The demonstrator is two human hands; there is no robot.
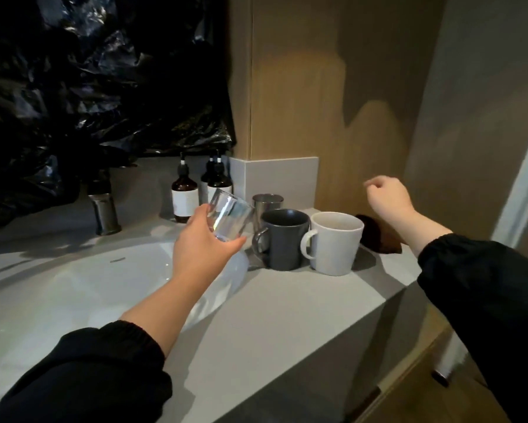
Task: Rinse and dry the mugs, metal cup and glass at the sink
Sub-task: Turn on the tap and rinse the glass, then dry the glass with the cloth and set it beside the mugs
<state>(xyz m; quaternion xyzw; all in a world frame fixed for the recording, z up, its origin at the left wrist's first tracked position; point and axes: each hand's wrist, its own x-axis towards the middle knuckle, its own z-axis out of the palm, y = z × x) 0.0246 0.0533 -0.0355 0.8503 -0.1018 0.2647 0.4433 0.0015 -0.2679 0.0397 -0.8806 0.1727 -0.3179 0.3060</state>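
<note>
Glass [229, 215], clear and tilted, sits in the left hand [204, 245], thumb and fingers wrapped around its lower half, above the right edge of the white sink [104, 279]. Just beside it on the grey counter [271, 315] stand a dark mug [284, 239], a white mug [335, 242] close at its right, and a metal cup [268, 203] behind them. The right hand [386, 196] hangs raised over the counter's far end, fingers loosely curled, holding nothing

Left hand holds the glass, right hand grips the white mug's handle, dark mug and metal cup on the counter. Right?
No. In the head view the right hand holds nothing, raised clear of the white mug. The left hand holds the glass; dark grey mug and metal cup stand on the counter.
</note>
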